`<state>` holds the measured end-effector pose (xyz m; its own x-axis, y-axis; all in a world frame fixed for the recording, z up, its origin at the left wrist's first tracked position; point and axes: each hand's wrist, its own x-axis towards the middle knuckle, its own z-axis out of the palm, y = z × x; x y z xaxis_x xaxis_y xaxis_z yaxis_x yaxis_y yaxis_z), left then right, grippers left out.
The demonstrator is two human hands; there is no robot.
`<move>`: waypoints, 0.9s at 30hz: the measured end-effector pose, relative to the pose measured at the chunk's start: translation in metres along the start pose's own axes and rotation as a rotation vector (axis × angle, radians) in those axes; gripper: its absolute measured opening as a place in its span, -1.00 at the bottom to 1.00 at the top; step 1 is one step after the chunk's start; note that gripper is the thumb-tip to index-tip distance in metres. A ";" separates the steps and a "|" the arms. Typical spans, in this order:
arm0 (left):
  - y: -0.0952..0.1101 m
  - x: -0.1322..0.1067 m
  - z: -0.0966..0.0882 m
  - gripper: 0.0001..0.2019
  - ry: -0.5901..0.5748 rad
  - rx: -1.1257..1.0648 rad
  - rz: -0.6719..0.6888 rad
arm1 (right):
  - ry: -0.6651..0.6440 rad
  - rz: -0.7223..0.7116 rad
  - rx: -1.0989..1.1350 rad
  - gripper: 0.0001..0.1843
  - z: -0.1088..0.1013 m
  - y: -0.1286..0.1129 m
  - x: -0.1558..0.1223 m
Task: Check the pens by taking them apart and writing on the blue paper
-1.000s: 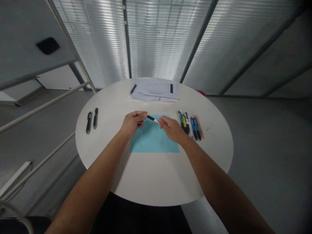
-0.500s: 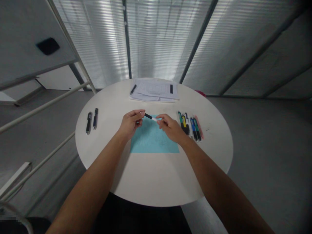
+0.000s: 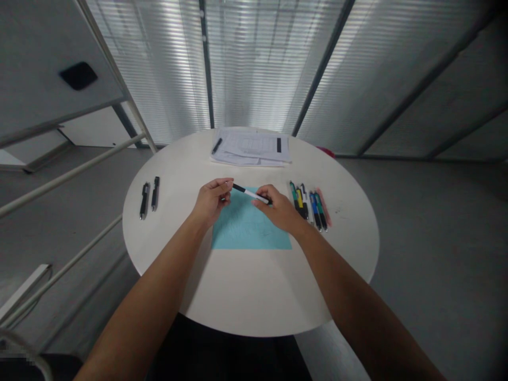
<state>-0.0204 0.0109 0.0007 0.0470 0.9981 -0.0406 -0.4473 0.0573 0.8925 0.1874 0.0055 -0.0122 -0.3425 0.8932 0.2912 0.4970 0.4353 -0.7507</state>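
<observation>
Pinching a black-and-white pen (image 3: 251, 194) at its ends, the narrow left grip (image 3: 212, 200) and right grip (image 3: 278, 209) held it over a blue sheet (image 3: 248, 230) mid-bench (image 3: 254, 286), apart from pens (image 3: 307, 207) lined near the right edge.

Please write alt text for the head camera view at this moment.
The left hand and right hand hold a black-and-white pen between them over a blue sheet on a round white table. Colored pens lie to the right, two black pens to the left, and papers beyond.
</observation>
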 end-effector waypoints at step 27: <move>0.008 0.000 -0.001 -0.77 0.032 -0.147 -0.015 | -0.125 0.050 -0.001 -0.66 -0.005 -0.007 -0.005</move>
<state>-0.0247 0.0111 0.0073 0.0273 0.9972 -0.0700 -0.5732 0.0730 0.8161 0.1896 -0.0020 -0.0051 -0.4135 0.8931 0.1772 0.5169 0.3905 -0.7618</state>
